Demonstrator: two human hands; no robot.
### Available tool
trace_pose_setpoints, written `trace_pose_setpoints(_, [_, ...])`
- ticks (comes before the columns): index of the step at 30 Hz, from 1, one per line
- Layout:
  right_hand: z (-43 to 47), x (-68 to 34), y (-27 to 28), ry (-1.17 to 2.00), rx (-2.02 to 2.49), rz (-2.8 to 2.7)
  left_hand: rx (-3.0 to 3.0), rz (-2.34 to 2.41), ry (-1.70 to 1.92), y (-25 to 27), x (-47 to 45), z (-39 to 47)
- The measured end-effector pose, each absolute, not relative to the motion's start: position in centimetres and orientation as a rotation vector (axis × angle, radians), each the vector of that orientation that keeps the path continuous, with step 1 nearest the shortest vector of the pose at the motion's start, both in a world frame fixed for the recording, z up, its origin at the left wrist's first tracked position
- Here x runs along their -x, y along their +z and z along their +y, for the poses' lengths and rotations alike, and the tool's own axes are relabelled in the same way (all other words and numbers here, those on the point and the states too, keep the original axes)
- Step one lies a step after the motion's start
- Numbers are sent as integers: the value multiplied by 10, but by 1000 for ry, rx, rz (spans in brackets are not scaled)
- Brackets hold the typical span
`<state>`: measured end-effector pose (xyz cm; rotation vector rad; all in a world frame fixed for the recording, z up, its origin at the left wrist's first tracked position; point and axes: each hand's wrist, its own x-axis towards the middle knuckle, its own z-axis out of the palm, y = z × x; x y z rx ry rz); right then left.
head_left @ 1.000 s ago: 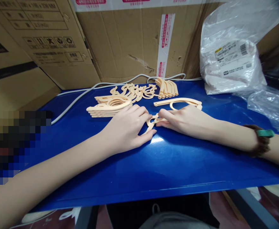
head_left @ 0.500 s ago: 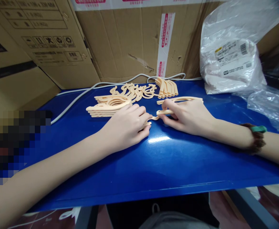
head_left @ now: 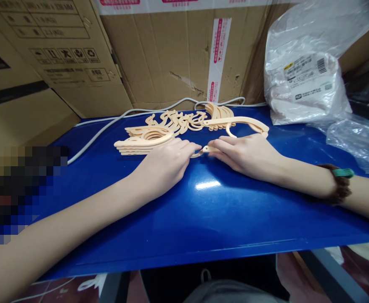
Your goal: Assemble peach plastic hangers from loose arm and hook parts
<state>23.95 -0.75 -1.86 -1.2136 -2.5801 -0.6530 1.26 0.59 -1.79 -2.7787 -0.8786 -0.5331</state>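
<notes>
My left hand [head_left: 168, 160] is closed with the fingertips pinching a small curved cream plastic hook [head_left: 198, 154], most of it hidden by the fingers. Facing it, my right hand [head_left: 245, 153] is closed around a cream folding hanger [head_left: 234, 121]. One long arm of the hanger stands up and away behind the hand, while the end with a hole in its tip pokes out between my fingers toward the hook. Hook and hole end lie very close; I cannot tell whether they touch. Beside my left hand is a stack of folded hangers [head_left: 134, 147].
Behind my hands lie a pile of loose hooks [head_left: 179, 121] and a bundle of curved hanger arms [head_left: 220, 112] on the blue table [head_left: 184, 223]. A white cable [head_left: 121, 115] runs along the back, before cardboard boxes [head_left: 171, 54]. A plastic bag [head_left: 304, 80] stands at the right.
The hanger in my right hand has turned, its far arm rising and swinging back, away from me. My left hand's grip on the hook has tightened and the hook has shifted slightly left.
</notes>
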Motion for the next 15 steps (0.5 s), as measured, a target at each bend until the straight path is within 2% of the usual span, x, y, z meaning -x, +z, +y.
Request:
trace_pose_setpoints(9, [-9, -240, -14, -485, 1382, -2528, 2890, -959, -824, -16, -14, 4])
trace_pose_setpoints(15, [-8, -241, -14, -388, 1381, -2474, 2752, -1064, -729, -14, -15, 0])
